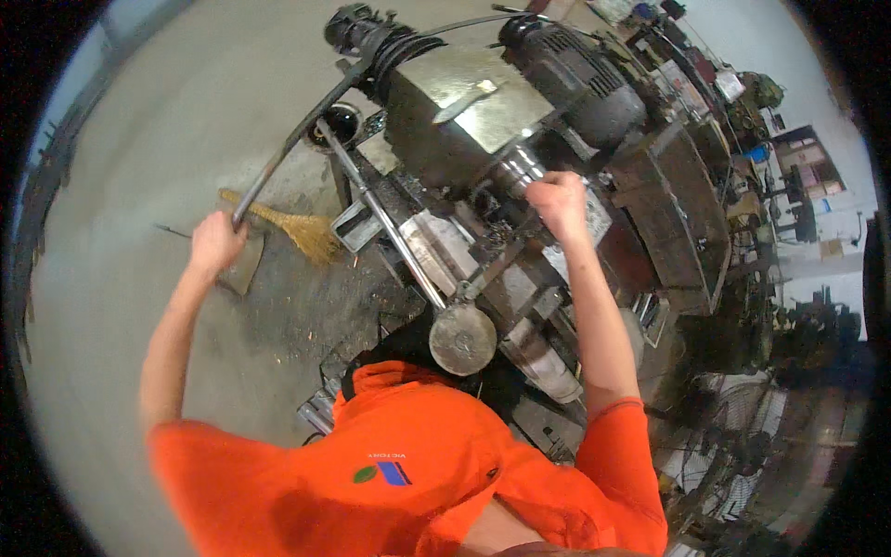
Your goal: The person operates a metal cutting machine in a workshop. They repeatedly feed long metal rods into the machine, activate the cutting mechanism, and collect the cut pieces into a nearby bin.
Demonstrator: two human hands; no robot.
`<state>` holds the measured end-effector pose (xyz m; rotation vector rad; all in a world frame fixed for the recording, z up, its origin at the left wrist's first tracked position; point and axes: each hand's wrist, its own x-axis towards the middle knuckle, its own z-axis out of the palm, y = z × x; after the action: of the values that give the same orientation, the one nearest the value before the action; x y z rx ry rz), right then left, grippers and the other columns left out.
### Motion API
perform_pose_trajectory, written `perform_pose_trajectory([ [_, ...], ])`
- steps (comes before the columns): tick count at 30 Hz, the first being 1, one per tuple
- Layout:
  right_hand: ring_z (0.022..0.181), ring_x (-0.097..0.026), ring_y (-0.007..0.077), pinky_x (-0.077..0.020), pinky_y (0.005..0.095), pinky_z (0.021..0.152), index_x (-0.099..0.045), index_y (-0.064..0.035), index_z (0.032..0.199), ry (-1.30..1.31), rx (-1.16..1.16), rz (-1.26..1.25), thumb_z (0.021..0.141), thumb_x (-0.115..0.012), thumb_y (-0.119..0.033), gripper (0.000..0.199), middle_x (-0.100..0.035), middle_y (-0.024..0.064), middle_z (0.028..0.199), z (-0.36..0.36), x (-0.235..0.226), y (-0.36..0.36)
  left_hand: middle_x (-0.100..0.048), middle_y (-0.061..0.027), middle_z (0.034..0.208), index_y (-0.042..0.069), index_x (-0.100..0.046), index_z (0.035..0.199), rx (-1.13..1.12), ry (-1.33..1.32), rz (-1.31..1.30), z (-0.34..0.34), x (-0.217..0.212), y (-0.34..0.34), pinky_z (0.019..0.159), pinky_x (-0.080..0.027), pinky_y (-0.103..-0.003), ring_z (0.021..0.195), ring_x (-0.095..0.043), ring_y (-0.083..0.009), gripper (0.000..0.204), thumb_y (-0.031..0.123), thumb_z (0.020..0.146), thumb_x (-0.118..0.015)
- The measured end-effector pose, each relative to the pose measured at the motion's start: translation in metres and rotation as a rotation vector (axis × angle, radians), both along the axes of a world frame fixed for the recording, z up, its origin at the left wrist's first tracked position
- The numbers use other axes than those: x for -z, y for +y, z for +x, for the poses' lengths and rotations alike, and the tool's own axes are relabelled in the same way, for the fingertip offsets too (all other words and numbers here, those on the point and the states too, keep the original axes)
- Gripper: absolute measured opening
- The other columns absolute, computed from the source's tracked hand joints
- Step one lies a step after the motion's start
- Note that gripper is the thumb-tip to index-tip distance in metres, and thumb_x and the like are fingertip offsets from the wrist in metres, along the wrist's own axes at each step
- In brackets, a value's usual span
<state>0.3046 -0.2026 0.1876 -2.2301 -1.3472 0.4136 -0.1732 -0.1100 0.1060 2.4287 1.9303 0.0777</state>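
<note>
My left hand (218,243) is wrapped round the lower end of a long metal lever (302,130), which slants up to the back of a machine like a small lathe. My right hand (560,202) is closed at the front end of a shiny ribbed metal cylinder (520,170) that sticks out of the headstock (436,121). What its fingers pinch is hidden behind the hand. A flat tool with a pale handle (467,100) lies on the headstock's worn metal cover. Below stands a round metal handwheel or disc (462,339), close to my body.
A dark electric motor (585,84) sits behind the headstock. On the floor at left lie a straw broom (297,227) and a dustpan (243,265). A steel rod (380,213) slants across the machine's front. At right are a rusty metal box (673,213) and a standing fan (724,441).
</note>
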Motion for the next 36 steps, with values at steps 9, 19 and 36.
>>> perform_pose_trajectory([
  [9,0.060,-0.049,0.0142,-0.0398,0.0277,0.058,-0.058,0.0088,0.067,0.099,-0.089,0.155,0.063,-0.054,-0.018,0.027,-0.056,0.0078,0.063,-0.011,-0.009,-0.002,-0.062,-0.0164,0.075,0.005,-0.057,0.076,0.108,0.298,0.214,-0.088,-0.013,0.142,0.061,-0.049,-0.043,0.071,-0.061,-0.0331,0.009,0.013,0.073,-0.054],
  [19,0.091,-0.061,0.0289,-0.0455,0.0308,0.079,-0.063,-0.0060,0.071,-0.193,-0.198,0.555,0.056,-0.057,-0.002,0.016,-0.057,0.0175,0.112,0.012,0.003,-0.080,-0.063,-0.0146,0.088,0.004,-0.058,0.104,0.024,-0.894,0.550,0.070,0.053,0.061,0.071,-0.048,-0.040,0.083,-0.061,-0.0321,0.031,0.025,0.081,-0.057],
  [36,0.112,-0.048,0.0336,-0.0377,0.0386,0.096,-0.053,-0.0042,0.118,-0.393,0.721,-0.226,0.060,-0.060,-0.012,0.058,-0.050,0.0153,0.124,0.098,0.080,-0.483,-0.064,-0.0120,0.093,0.010,-0.060,0.097,0.477,0.185,-0.258,0.156,0.136,0.062,0.071,-0.050,-0.039,0.088,-0.061,-0.0296,0.029,0.027,0.074,-0.064],
])
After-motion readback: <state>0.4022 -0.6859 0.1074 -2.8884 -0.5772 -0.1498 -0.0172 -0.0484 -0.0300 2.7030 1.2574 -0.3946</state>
